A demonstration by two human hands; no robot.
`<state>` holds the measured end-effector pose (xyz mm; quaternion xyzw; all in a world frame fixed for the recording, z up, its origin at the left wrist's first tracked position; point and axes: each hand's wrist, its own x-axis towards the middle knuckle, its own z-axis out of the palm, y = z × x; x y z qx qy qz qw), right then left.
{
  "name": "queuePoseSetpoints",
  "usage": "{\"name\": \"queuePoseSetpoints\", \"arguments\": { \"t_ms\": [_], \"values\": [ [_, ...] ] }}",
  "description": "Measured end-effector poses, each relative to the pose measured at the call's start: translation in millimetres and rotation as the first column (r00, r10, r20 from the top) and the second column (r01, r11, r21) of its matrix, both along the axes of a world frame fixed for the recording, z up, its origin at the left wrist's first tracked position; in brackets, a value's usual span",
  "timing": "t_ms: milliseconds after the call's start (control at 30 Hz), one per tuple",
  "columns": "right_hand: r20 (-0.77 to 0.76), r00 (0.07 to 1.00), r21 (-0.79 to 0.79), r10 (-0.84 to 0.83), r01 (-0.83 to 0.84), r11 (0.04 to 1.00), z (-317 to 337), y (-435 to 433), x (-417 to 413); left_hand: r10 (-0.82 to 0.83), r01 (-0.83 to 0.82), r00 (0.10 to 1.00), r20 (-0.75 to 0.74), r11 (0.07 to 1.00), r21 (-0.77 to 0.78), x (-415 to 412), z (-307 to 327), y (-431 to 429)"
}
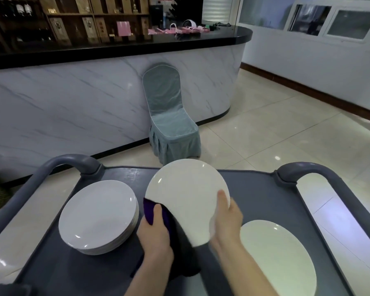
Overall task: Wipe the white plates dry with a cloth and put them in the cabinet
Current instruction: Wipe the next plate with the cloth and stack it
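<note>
Head view: one white plate [186, 195] is held tilted above the grey cart surface [254, 189], face toward the camera, clear of everything below it. The right hand [226, 223] grips the plate's right rim, thumb [222, 201] laid on the face and the remaining fingers curled behind, out of sight; this grip appears to steady the plate against wiping pressure. The left hand [156, 231] clutches a purple cloth [151, 212], its fingers closed round the fabric, and presses it to the plate's lower left edge, partly behind the rim, so the back or the edge is probably being dried. Holding the plate raised leaves both faces reachable without setting it down. A stack [98, 214] of white plates sits on the surface at left, just beside the left hand; a lone plate [278, 259] lies flat at right, near the right forearm. Which pile is dried cannot be told. No cabinet is in view, so stowing is judged not yet begun.
</note>
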<state>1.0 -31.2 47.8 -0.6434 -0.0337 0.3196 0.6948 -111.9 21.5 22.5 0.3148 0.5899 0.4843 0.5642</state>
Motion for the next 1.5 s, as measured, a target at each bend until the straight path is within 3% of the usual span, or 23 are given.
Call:
{"name": "queuePoseSetpoints", "arguments": {
  "t_ms": [67,133,167,233,300,333,367,400,433,500,567,633,667,733,800,867,967,1067,1133,1200,1333,1400,1500],
  "values": [
    [-0.134,0.990,0.018,-0.031,0.034,0.999,-13.1,-1.9,-18.6,0.038,-0.035,0.999,0.038,0.998,-0.058,2.2,-1.7,-0.6],
    [-0.152,0.977,0.082,0.147,-0.135,0.987,-17.2,-10.1,-16.4,-0.005,0.016,0.996,0.086,0.992,-0.129,-5.4,-1.1,12.7],
    [-0.067,0.964,0.082,0.256,-0.250,0.965,-17.2,-16.1,-10.3,-0.027,0.043,0.995,0.099,0.987,-0.156,-11.7,0.4,20.2],
    [0.300,0.864,-0.044,0.403,-0.410,0.911,-17.6,-28.9,4.9,-0.065,0.081,0.994,0.092,0.980,-0.180,-23.3,2.5,35.5],
    [0.640,0.596,-0.234,0.485,-0.450,0.862,-10.5,-41.1,18.7,-0.116,0.127,0.991,0.069,0.976,-0.178,-31.5,6.2,46.1],
    [0.762,0.367,-0.352,0.533,-0.457,0.817,-8.8,-44.7,24.6,-0.150,0.157,0.987,0.053,0.971,-0.178,-34.4,8.3,51.2],
    [0.826,0.075,-0.478,0.558,-0.430,0.766,-9.3,-46.4,30.3,-0.182,0.186,0.982,0.039,0.965,-0.184,-36.9,10.0,55.5],
    [0.819,-0.186,-0.570,0.544,-0.383,0.727,-10.0,-46.6,34.1,-0.222,0.223,0.975,0.030,0.955,-0.194,-38.9,11.9,59.4],
    [0.781,-0.368,-0.618,0.505,-0.338,0.710,-10.7,-45.0,35.7,-0.268,0.269,0.963,0.030,0.941,-0.204,-40.1,13.7,63.1],
    [0.743,-0.525,-0.622,0.415,-0.312,0.718,-11.4,-41.2,31.9,-0.369,0.370,0.928,0.046,0.906,-0.207,-40.0,18.8,64.7],
    [0.743,-0.578,-0.580,0.337,-0.305,0.755,-9.1,-38.1,25.7,-0.409,0.419,0.908,0.094,0.880,-0.221,-39.2,21.3,63.1],
    [0.779,-0.543,-0.530,0.312,-0.307,0.790,-3.7,-37.1,20.9,-0.401,0.457,0.884,0.241,0.850,-0.262,-41.2,24.0,61.5],
    [0.821,-0.471,-0.506,0.324,-0.336,0.795,0.8,-37.3,17.1,-0.390,0.485,0.854,0.344,0.836,-0.256,-41.8,24.9,61.0],
    [0.889,-0.160,-0.452,0.430,-0.462,0.763,14.1,-36.0,5.9,-0.444,0.534,0.808,0.387,0.830,-0.162,-36.0,31.8,57.0],
    [0.794,0.237,-0.344,0.560,-0.583,0.736,22.1,-30.9,-7.6,-0.540,0.548,0.834,0.108,0.834,-0.063,-17.1,34.2,45.0],
    [0.628,0.588,-0.155,0.509,-0.546,0.823,23.6,-25.1,-20.1,-0.546,0.563,0.823,-0.158,0.820,0.103,6.0,36.7,26.1],
    [0.250,0.911,0.016,0.329,-0.344,0.939,27.3,-14.5,-17.8,-0.454,0.653,0.747,-0.485,0.637,0.410,24.6,25.2,1.5],
    [-0.033,0.981,0.127,0.192,-0.186,0.974,32.7,-6.2,-0.3,-0.286,0.843,0.515,-0.808,0.337,0.419,25.5,10.3,-11.4],
    [-0.088,0.985,0.149,0.147,-0.133,0.980,35.9,-7.7,4.8,-0.241,0.893,0.445,-0.862,0.197,0.405,24.8,4.8,-11.7],
    [-0.115,0.978,0.178,0.172,-0.150,0.973,35.9,-13.6,3.3,-0.330,0.902,0.429,-0.841,0.206,0.379,25.4,6.8,0.1],
    [-0.050,0.988,0.132,0.143,-0.135,0.982,38.3,-23.4,5.1,-0.483,0.895,0.425,-0.766,0.350,0.276,25.1,12.1,28.9],
    [-0.044,0.994,0.132,0.098,-0.092,0.987,42.9,-22.5,12.6,-0.461,0.917,0.371,-0.806,0.317,0.241,23.2,11.6,25.5],
    [-0.095,0.995,0.181,0.041,-0.024,0.983,46.7,-19.8,23.2,-0.382,0.954,0.293,-0.876,0.171,0.245,20.8,3.6,-0.6]
  ]
}}
